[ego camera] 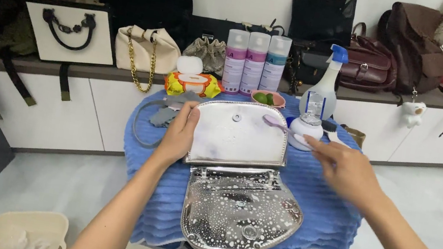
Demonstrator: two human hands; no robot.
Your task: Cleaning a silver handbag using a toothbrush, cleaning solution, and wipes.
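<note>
A silver metallic handbag [238, 204] lies open on a round table covered with a blue ribbed towel [320, 211]. Its flap [237, 136] is folded back, and foam bubbles dot the body below. My left hand [178, 132] rests on the flap's left edge, holding it flat. My right hand [342, 164] is at the flap's right, its fingers pinched on a small lilac brush [276, 122] whose head lies over the flap's upper right corner, next to a white jar [304, 130].
Behind the bag stand three spray cans [255, 63], a spray bottle [325, 85], a wet-wipe pack [192, 83] and a small pink dish [268, 97]. Several handbags and backpacks line the low cabinet [58, 110]. A beige basin [21, 232] sits on the floor, lower left.
</note>
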